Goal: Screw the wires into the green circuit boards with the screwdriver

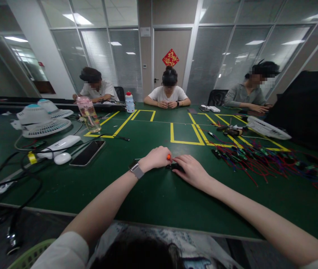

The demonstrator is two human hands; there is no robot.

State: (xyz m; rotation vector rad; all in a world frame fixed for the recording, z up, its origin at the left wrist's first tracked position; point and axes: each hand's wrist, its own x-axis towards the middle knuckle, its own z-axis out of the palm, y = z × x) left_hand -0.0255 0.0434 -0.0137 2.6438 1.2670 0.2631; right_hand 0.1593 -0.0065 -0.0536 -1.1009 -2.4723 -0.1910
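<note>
My left hand point(156, 158) is curled into a fist on the green table point(153, 194), wrapped round a small tool with an orange tip point(168, 157). A watch with a grey band sits on that wrist. My right hand point(191, 170) lies beside it, fingers pressed down on a small black part point(173, 167) that rests on the table. The orange tip points at that part. Both hands meet near the table's middle, just in front of me.
A heap of red, blue and black wired parts point(260, 158) spreads to the right. A phone point(87, 153), white mouse point(62, 158), cables, two fans point(42, 123) and a pink bottle point(89, 114) stand on the left. Three people sit at the far side. Yellow tape marks boxes.
</note>
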